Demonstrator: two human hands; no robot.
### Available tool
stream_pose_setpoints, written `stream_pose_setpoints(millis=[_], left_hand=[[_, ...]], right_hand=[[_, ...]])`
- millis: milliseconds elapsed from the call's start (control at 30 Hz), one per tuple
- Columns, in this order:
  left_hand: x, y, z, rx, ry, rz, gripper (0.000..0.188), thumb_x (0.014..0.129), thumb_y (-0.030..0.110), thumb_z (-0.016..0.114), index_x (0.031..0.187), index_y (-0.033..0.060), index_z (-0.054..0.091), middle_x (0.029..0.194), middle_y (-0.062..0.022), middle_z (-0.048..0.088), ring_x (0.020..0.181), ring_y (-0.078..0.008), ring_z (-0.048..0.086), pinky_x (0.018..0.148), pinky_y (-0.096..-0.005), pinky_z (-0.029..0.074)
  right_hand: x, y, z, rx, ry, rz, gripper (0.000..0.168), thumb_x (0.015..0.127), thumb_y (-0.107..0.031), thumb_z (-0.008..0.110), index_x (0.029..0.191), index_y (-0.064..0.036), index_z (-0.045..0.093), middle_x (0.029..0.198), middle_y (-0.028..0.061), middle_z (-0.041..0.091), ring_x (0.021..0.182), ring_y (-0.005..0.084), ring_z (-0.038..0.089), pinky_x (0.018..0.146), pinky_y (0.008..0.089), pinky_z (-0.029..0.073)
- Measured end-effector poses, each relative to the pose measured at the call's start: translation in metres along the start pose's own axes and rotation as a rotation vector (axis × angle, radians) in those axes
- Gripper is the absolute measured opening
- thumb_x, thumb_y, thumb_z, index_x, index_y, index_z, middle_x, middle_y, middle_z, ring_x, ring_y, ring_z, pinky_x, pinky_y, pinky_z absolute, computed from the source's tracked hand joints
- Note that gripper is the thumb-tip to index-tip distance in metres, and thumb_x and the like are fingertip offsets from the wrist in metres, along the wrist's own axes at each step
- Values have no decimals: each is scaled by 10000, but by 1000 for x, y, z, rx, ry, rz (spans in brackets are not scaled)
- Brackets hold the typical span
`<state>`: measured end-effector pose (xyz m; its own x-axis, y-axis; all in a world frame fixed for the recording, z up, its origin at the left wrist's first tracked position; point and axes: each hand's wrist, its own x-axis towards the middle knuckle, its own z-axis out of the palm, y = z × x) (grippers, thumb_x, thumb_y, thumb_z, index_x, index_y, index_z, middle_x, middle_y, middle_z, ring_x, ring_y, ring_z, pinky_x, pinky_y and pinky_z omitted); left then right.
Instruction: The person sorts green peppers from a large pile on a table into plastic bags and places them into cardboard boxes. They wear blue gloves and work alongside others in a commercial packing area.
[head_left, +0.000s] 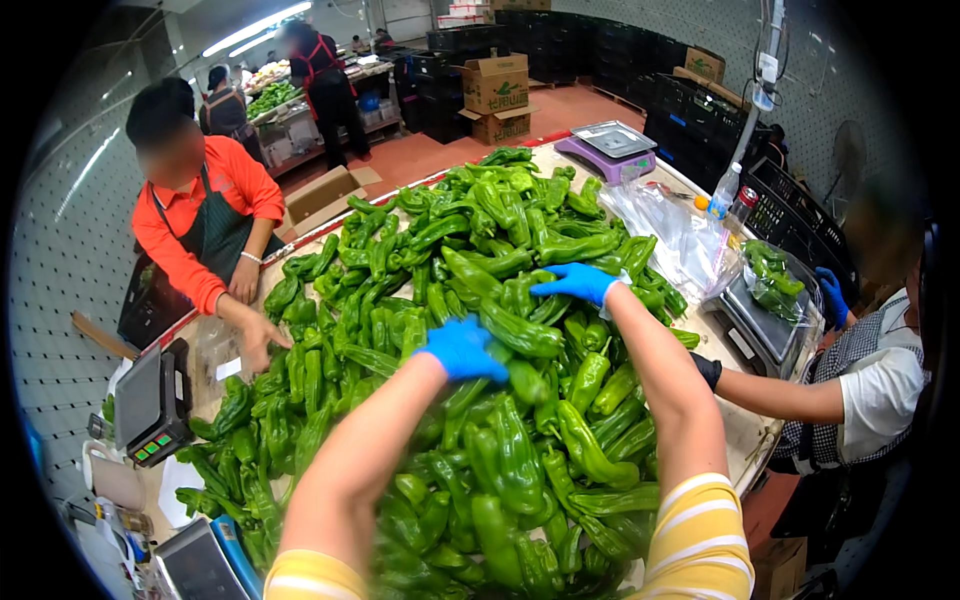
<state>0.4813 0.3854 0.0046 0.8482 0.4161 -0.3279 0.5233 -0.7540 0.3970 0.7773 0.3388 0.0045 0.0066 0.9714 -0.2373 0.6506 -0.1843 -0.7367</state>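
A large heap of green peppers (517, 442) covers most of the table before me. My left hand (465, 349), in a blue glove, lies on the middle of the heap with its fingers spread, slightly blurred. To its right and farther up, my right hand (576, 285), also blue-gloved, rests over peppers with its fingers stretched to the left. A long pepper (521, 330) lies between the two hands. Whether the fingertips grip any pepper cannot be made out, since the peppers and the gloves hide the undersides of both hands.
A person in an orange shirt (232, 187) reaches in from the left, near a scale (150, 397). At right, another person's arm (780, 397) extends beside a scale (757, 330) bearing bagged peppers (772, 277). Plastic bags (667, 232) and a purple scale (611, 150) stand farther back.
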Motion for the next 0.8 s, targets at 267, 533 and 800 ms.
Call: stream_pose_setpoints(millis=[267,533,800], left_hand=[[-163,38,-21,-129,-299,-20,898,685,527,719,1402,46,471,1341,-330,442,1272,-439,421,1087,-455,356],[-335,55,-6,41,-282,24,829,755,616,698,1405,149,482,1345,-394,378,1254,-548,390,1075,-528,351],[-203,-25,-133,-677,120,-217,487,949,371,594,1231,-25,620,1112,-100,686,990,-159,634,904,-300,486]], right_hand=[[-64,-157,119,-395,-252,-467,810,621,-809,638,1265,-319,639,1039,49,727,969,240,679,828,318,515],[-138,-247,235,-185,-520,-675,818,720,-714,637,1344,-191,561,1086,179,676,903,334,672,750,415,536],[-11,-164,64,171,496,-263,452,766,-412,741,1013,-36,696,958,165,687,864,310,662,787,405,537]])
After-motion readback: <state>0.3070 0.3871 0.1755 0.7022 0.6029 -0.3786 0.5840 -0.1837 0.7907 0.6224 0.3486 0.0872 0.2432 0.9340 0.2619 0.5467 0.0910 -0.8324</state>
